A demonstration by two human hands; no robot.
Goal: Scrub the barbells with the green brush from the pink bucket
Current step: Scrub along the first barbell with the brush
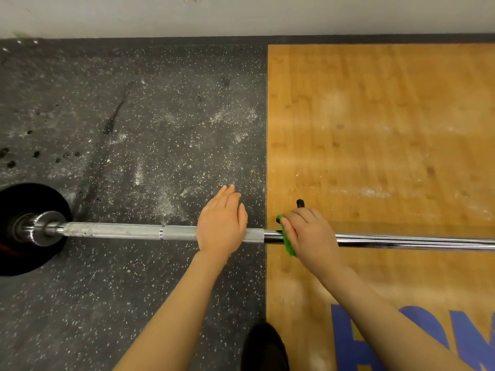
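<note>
A steel barbell (128,231) lies across the floor from left to right, its knurled part dusted white with chalk. My left hand (221,223) rests flat on the bar with straight fingers pointing away from me. Just to its right, my right hand (310,234) grips the green brush (288,241) and presses it on the smooth part of the bar. A black tip of the brush handle (300,202) shows beyond my fingers. No pink bucket appears in the view.
A black weight plate (24,199) sits on the bar's left end. Speckled black rubber flooring (134,129) with chalk smears meets a wooden platform (388,129) bearing blue lettering. A white wall runs along the far side. My dark shoe (265,346) stands under the bar.
</note>
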